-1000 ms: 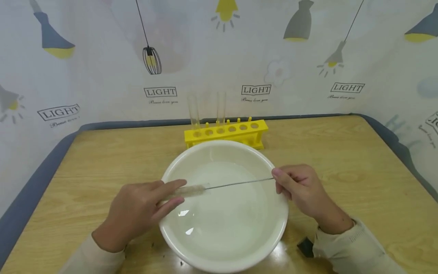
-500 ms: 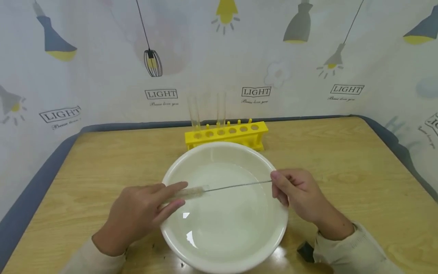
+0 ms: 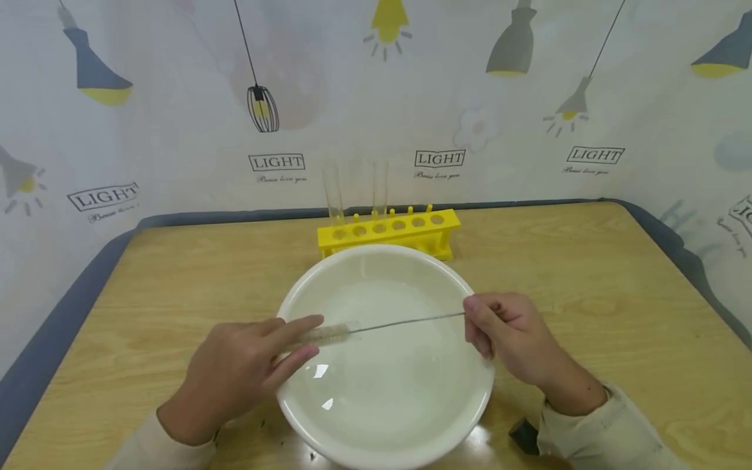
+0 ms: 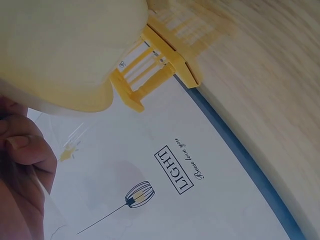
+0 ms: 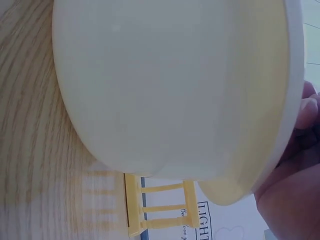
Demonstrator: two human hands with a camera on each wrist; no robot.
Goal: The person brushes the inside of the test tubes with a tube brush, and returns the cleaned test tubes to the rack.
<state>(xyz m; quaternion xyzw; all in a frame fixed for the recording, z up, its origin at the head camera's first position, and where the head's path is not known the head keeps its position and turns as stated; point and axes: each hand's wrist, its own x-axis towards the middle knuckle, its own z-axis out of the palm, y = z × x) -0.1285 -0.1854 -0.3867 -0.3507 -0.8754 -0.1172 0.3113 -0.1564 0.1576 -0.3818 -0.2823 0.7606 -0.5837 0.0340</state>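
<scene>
In the head view a clear test tube [image 3: 354, 326] lies sideways over a white basin [image 3: 376, 266] of water, its mouth pointing right. My left hand [image 3: 232, 369] holds it, the thumb and a finger along its sides; its closed end is hidden by the hand. Pale bristles of a test tube brush [image 3: 327, 335] fill the tube near the mouth. From there the twisted wire handle [image 3: 405, 322] runs right to my right hand [image 3: 514, 336], which pinches it by the basin's right rim. Both wrist views show mostly the basin's outside, with curled fingers at the edge.
Behind the basin stands a yellow test tube rack [image 3: 451, 219] holding two upright tubes, a left one [image 3: 333, 192] and a middle one [image 3: 380, 189]. A small dark object [image 3: 524, 436] lies on the wooden table [image 3: 623, 281] beside the right sleeve. A printed curtain [image 3: 376, 98] hangs behind.
My right hand has shifted slightly left with the wire, and the stretch of wire outside the tube looks a little shorter. My left hand has stayed about the same. Glints on the water have changed shape.
</scene>
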